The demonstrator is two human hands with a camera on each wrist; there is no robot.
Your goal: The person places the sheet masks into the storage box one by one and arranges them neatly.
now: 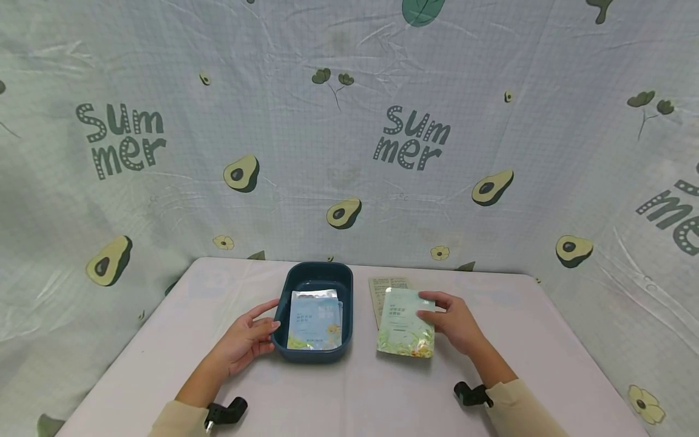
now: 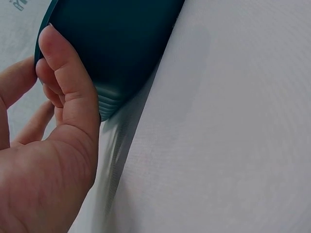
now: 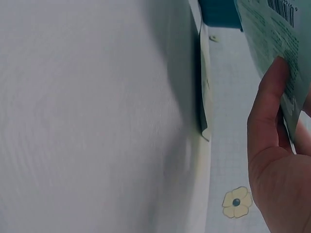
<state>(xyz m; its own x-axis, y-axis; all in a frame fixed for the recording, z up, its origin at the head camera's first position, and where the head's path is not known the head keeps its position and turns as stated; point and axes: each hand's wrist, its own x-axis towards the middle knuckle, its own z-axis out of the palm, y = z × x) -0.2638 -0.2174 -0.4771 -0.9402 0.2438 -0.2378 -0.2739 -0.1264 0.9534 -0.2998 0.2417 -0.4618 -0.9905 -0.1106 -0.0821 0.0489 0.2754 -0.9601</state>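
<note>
A dark blue plastic bin (image 1: 313, 357) stands on the table, with light blue sachets (image 1: 314, 321) lying inside it. At the bin's left side my left hand (image 1: 248, 340) holds the wall near the rim; the left wrist view shows the thumb against the blue wall (image 2: 112, 43). My right hand (image 1: 455, 321) pinches a light green sachet (image 1: 406, 325) by its right edge, raised off the table. Its printed back with a barcode (image 3: 282, 12) faces the right wrist view. Partly hidden behind it, another sachet (image 1: 378, 291), print side up, lies on the table.
A white cloth covers the table (image 1: 349, 406). Behind and beside the table hangs a pale curtain (image 1: 295, 133) printed with avocados, flowers and lettering. A small black wrist camera (image 1: 232, 411) sits at the left sleeve and another black camera (image 1: 471, 394) at the right.
</note>
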